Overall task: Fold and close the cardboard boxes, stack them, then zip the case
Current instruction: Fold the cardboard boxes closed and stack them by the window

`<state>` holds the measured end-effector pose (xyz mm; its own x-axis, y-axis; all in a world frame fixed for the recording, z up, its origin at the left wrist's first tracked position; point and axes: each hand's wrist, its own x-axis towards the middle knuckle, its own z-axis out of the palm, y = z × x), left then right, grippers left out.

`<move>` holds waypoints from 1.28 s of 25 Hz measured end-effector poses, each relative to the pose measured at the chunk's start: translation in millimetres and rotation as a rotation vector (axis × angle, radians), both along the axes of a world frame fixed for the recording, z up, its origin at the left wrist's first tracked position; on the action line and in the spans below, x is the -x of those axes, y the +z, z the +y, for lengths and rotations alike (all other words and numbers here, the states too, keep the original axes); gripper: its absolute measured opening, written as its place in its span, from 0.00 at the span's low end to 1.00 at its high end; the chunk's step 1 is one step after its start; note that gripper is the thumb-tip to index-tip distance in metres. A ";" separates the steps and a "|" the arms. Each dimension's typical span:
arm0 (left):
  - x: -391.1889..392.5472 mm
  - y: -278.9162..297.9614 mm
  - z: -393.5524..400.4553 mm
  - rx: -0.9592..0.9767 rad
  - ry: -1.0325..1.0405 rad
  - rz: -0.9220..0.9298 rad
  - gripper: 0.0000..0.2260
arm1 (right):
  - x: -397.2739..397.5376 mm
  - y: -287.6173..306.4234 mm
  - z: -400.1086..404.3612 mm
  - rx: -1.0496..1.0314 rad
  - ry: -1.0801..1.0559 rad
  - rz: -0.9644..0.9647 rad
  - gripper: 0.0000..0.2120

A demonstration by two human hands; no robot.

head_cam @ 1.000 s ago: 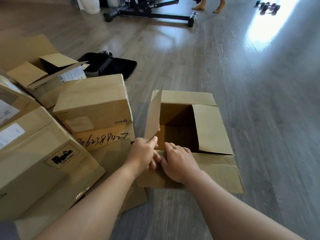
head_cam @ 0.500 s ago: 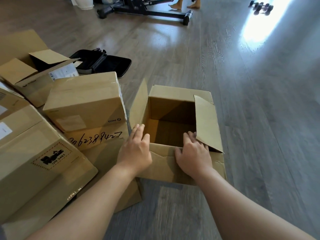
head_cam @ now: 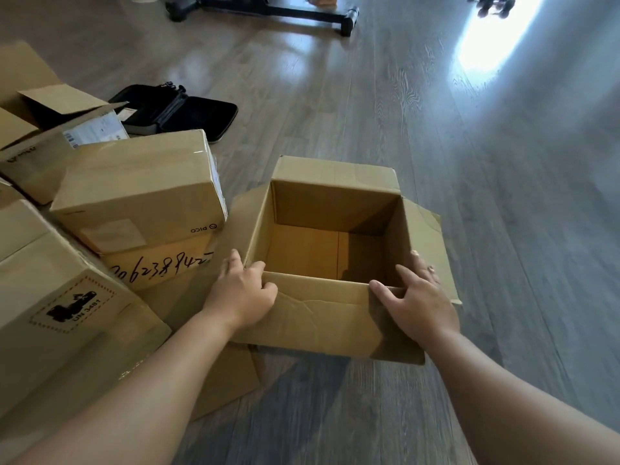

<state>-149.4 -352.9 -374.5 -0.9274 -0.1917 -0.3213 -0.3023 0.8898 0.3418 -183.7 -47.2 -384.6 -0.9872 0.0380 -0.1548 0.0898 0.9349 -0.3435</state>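
- While both hands sit on the open box (head_cam: 322, 317), the left hand (head_cam: 243, 298) curls over its near-left corner, thumb on the near flap (head_cam: 312, 317) and fingers against the left flap (head_cam: 248, 223).
- Across from it, the right hand (head_cam: 417, 305) clasps the near-right corner, thumb on the near flap and fingers reaching to the right flap (head_cam: 424, 239).
- To close it well, I judge the two side flaps should be swung inward first, pressed flat along their creases, then the near and far flaps brought over them.
- Beyond the left hand stand closed boxes (head_cam: 141, 186); farther off lies the black case (head_cam: 174, 110), unzipped.
- Compared with half a second ago, both side flaps have splayed outward instead of standing up, and the hands have moved apart to the corners.
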 end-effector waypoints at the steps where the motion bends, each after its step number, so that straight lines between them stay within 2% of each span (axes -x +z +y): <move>1: -0.1 -1.2 0.6 -0.016 -0.005 0.006 0.24 | -1.7 0.5 3.8 0.037 -0.038 -0.019 0.47; 3: 0.6 -3.0 6.2 -0.038 -0.035 0.007 0.24 | -2.7 1.0 14.2 0.110 -0.076 -0.048 0.52; 8: 4.0 -3.1 45.5 -0.126 -0.179 -0.020 0.29 | 17.3 5.4 51.9 0.099 -0.163 -0.074 0.49; 13: -0.1 -4.4 64.9 -0.303 -0.301 -0.010 0.36 | 27.1 7.0 47.1 -0.176 -0.214 -0.091 0.31; 16: -3.9 -7.7 49.0 -0.356 -0.216 0.136 0.32 | 17.4 4.6 4.7 -0.186 -0.038 -0.039 0.27; 20: -16.3 -14.8 11.3 -0.327 -0.087 0.224 0.27 | -5.8 5.1 -83.8 -0.016 0.298 0.054 0.29; 24: -47.0 -23.4 -32.9 -0.225 -0.029 0.157 0.27 | -36.8 2.4 -164.3 0.029 0.588 0.138 0.32; 26: -68.4 -31.7 -55.8 -0.162 0.028 0.105 0.23 | -50.3 -4.7 -189.9 0.039 0.721 0.114 0.32; 28: -94.9 -42.6 -81.4 -0.062 0.147 0.001 0.16 | -64.8 -18.4 -211.2 0.039 0.791 0.017 0.33; 32: -144.2 -63.9 -123.3 0.086 0.244 -0.347 0.12 | -86.9 -56.5 -226.0 0.016 0.675 -0.368 0.30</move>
